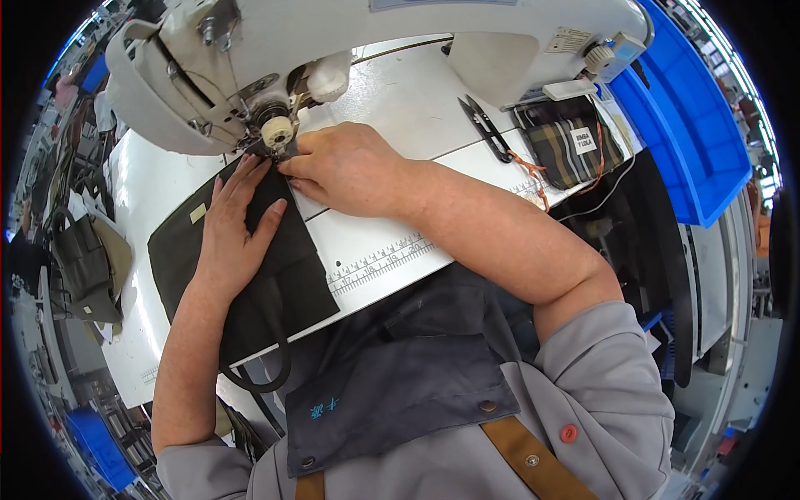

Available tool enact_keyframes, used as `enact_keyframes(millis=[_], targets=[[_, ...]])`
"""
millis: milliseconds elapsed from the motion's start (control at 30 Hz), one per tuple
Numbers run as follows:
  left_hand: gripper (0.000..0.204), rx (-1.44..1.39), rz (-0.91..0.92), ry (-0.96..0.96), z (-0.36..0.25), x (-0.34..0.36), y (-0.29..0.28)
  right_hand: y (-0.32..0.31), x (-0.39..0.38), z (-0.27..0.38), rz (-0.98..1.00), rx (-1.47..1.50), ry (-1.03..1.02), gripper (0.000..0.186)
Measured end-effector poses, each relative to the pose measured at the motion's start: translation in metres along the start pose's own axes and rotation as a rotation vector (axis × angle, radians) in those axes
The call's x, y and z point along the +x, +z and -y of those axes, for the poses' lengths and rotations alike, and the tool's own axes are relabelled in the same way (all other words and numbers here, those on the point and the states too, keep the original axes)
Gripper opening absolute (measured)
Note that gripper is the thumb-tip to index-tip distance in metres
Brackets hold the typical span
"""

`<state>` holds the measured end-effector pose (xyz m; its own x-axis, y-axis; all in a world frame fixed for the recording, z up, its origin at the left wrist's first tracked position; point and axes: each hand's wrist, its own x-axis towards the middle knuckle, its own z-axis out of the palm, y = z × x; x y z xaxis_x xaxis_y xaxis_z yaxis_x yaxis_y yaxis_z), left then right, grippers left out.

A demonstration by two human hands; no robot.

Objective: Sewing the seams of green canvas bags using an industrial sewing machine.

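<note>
The left hand (236, 237) lies flat and open on the dark cloth (250, 267), left of the sewing machine's needle (268, 148). The right hand (346, 167) pinches the cloth's edge there. Stitching seems underway; steady feeding comes next.

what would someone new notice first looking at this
Two bare hands meet at the needle of a white sewing machine at the top: the left hand lies flat on a dark fabric piece, the right hand pinches its edge. Right of them lie black thread snips, with a blue bin beyond.
</note>
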<state>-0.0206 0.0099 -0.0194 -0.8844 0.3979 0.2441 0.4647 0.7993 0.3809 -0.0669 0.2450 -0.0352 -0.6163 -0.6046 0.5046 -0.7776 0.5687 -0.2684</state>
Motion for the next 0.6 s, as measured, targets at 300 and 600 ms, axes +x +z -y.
enact_keyframes(millis=[300, 600], targets=[[0.052, 0.033, 0.08, 0.337, -0.028, -0.022, -0.022, -0.001, -0.001, -0.001, 0.019, 0.01, -0.016, 0.025], [0.034, 0.104, 0.093, 0.372, -0.043, -0.035, -0.02, -0.003, -0.001, -0.003, -0.04, 0.005, -0.062, 0.019]])
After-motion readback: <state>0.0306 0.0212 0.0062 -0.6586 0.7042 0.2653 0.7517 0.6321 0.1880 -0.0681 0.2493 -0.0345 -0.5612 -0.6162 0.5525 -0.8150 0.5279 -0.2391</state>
